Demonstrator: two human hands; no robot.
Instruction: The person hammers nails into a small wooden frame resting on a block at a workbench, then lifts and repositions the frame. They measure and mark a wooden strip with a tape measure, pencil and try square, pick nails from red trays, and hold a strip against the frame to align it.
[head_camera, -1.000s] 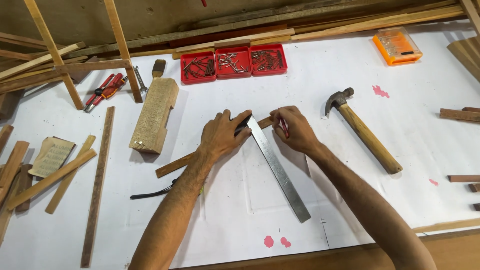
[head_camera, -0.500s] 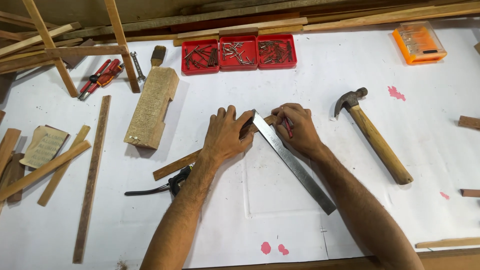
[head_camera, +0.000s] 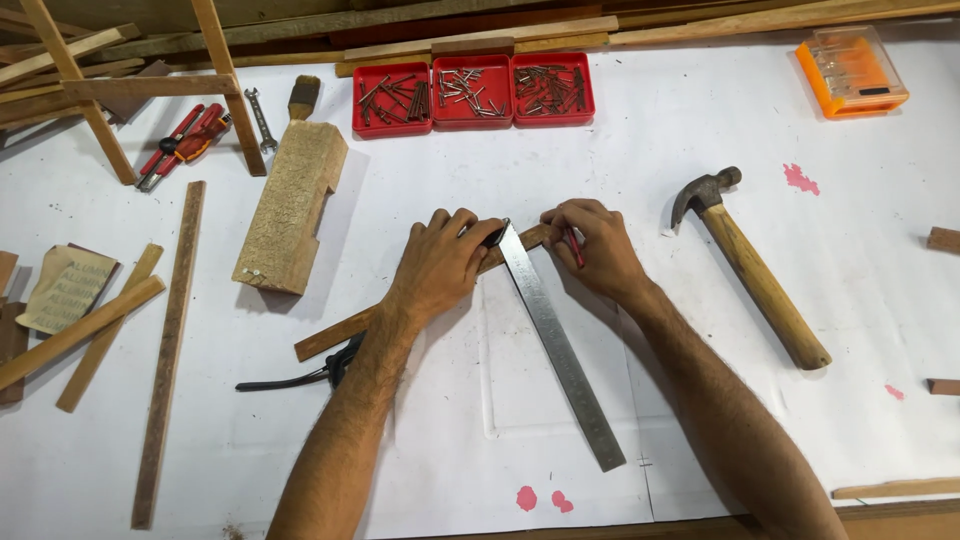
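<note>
two hands are laid close together on the white table (head_camera: 700, 120), near its middle. the left hand (head_camera: 440, 262) is spread palm down, fingers slightly curled, and is pressed on the dark head of a steel square (head_camera: 556, 345) and on a thin wooden strip (head_camera: 335, 335) beneath it; nothing is clenched in it. the right hand (head_camera: 592, 248) is closed around a red pencil (head_camera: 574, 246), held between thumb and fingers with the tip pointed down at the right end of the strip, just beside the square's blade. the blade is stretched from the hands toward the near right, flat on the table. the strip is run from under the hands toward the near left, and a black-handled tool (head_camera: 290, 378) is partly hidden under the left forearm, touching the strip's near end.

to the right of the hands, a claw hammer (head_camera: 750, 270) with a wooden handle is laid flat, well apart from the pencil. to the left, a rough wooden block (head_camera: 292, 205) is set, with a brush (head_camera: 303, 97) and a small spanner (head_camera: 261, 115) beyond it. three red trays (head_camera: 473, 93) of nails are lined up at the far edge, straight beyond the hands. an orange case (head_camera: 852, 70) is seen at the far right. a red-handled tool (head_camera: 185, 140) is placed at the far left beside a wooden frame (head_camera: 95, 90). long wooden slats (head_camera: 170, 350) and a sheet of sandpaper (head_camera: 65, 290) are spread at the left edge.
</note>
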